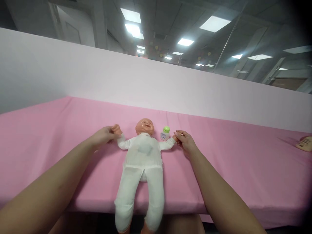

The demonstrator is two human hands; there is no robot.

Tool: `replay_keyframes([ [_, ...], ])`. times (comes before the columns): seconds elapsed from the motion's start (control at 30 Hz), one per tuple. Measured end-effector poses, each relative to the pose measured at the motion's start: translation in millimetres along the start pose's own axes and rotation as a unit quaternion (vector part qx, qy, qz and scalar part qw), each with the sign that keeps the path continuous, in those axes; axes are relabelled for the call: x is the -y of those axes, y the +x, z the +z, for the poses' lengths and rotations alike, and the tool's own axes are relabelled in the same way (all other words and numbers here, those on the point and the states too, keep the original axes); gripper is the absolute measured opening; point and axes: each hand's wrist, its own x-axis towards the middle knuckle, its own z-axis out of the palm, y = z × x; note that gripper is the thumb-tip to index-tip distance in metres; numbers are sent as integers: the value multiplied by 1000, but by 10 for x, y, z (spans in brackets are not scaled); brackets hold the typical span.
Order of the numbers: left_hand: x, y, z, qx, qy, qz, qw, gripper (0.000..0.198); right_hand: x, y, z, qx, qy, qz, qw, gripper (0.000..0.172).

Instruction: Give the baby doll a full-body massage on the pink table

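Observation:
A baby doll (144, 156) with a white cloth body lies on its back, its head toward the wall and its lower legs over the front edge of the pink surface. Its arms are stretched out to both sides. On the left, my left hand (104, 136) is closed around the doll's hand. My right hand (185, 141) pinches the doll's other hand between thumb and fingers. Beside the doll's head, close to my right hand, stands a small bottle (165, 133) with a green cap and a label.
Pink cloth (234, 169) covers the padded surface. A low white wall (146, 84) runs along the back, with glass above it. At the far right edge lies a beige object (304, 143) with dark marks, partly cut off.

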Motion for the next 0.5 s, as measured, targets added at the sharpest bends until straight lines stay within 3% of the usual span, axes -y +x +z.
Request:
replay_keyframes([
  [0.13,-211,-195,199,107,-41,118,986,31,169,-194,163,65,57,-103,991,54],
  [0.27,-328,-350,452,213,87,149,962,38,266,-487,409,209,-59,-150,964,45],
  [0.37,-345,-385,561,242,158,175,941,38,288,-631,535,293,-183,-159,925,39],
  [0.5,-322,-361,573,245,205,185,929,40,291,-642,544,347,-209,-180,897,38],
])
